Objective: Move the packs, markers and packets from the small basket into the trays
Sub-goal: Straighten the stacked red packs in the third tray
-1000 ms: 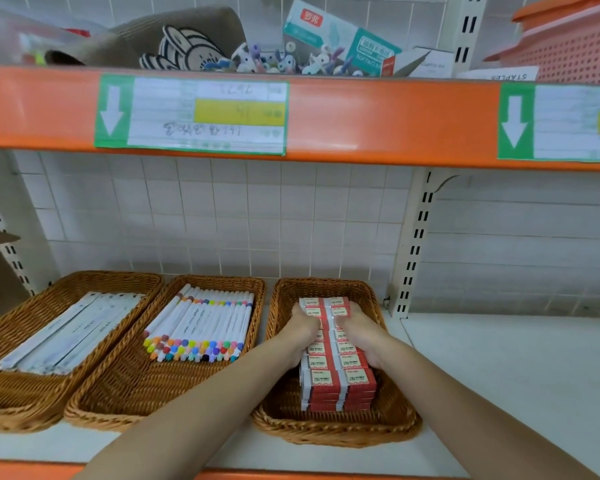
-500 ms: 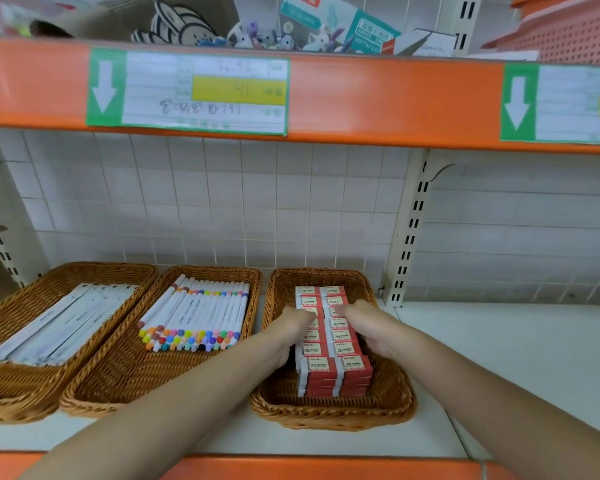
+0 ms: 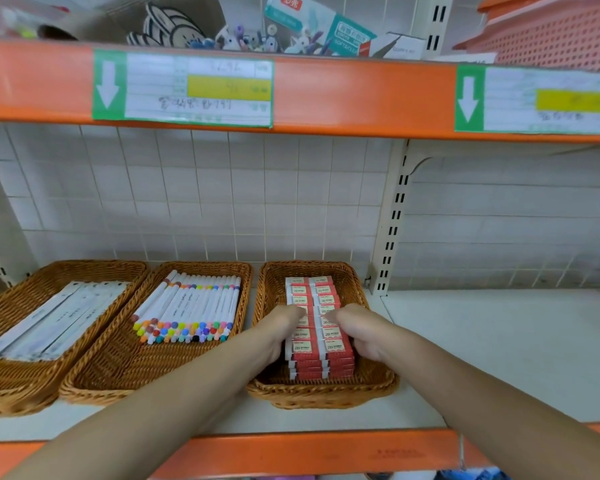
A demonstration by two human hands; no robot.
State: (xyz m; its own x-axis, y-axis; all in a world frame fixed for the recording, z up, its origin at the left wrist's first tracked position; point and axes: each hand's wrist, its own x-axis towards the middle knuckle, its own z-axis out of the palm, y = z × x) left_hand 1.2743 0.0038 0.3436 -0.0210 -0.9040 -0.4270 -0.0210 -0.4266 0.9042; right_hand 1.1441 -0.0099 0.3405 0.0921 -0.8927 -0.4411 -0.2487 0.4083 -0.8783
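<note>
Both hands have slid nearer along the red packs (image 3: pixel 319 320): left hand (image 3: pixel 280 325) and right hand (image 3: pixel 355 329) press their sides at 9 and 3 o'clock, fingers curled. Stiff, light, slippery boxes; squeeze the long sides.

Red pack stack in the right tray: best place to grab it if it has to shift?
Probably the long side faces of the red pack stack, one hand from each side, as the left hand and right hand sit now. It is two narrow columns, several layers deep; a sideways grip keeps them together. The wicker tray leaves room there.
</note>
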